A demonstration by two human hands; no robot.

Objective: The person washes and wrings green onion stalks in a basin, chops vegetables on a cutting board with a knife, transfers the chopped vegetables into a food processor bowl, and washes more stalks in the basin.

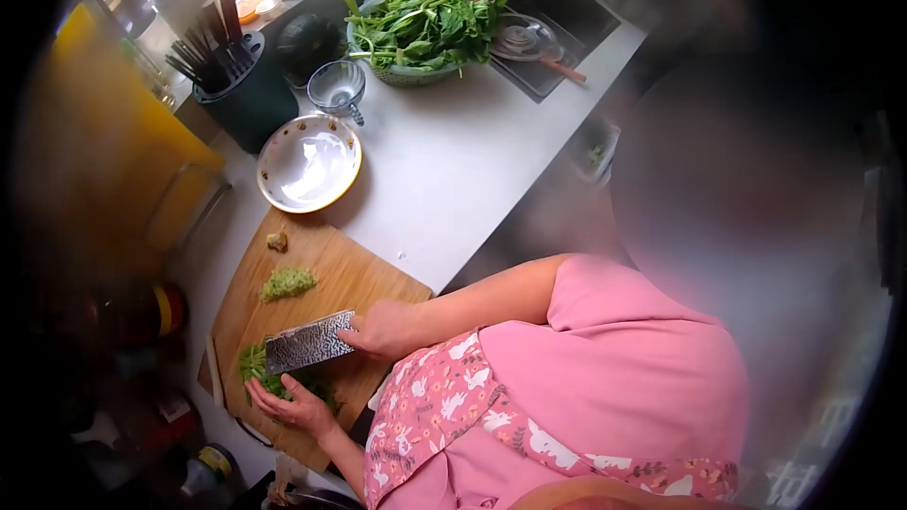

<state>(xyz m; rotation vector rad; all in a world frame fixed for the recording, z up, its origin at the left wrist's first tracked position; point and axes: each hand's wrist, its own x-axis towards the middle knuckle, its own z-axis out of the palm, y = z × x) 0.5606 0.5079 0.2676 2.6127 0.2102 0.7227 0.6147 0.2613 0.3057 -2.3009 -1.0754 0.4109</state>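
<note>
My right hand [383, 329] is closed round the handle of a cleaver with a hammered, shiny blade [310, 342]. The blade lies over chopped greens [253, 361] on a wooden cutting board [364, 274]. At the lower edge of the greens, my left hand [300, 408] rests with its fingers apart, thumb near the blade. Further up the board are a small mound of finely chopped pale green pieces [288, 284] and a small brownish lump [277, 242].
Beyond the board stand a white bowl [310, 165], a glass cup [336, 85], a dark green knife holder [248, 109] and a colander [411, 76] heaped with leafy greens [425, 28]. A sink [567, 24] holds a glass lid [524, 38]. Jars stand at the left.
</note>
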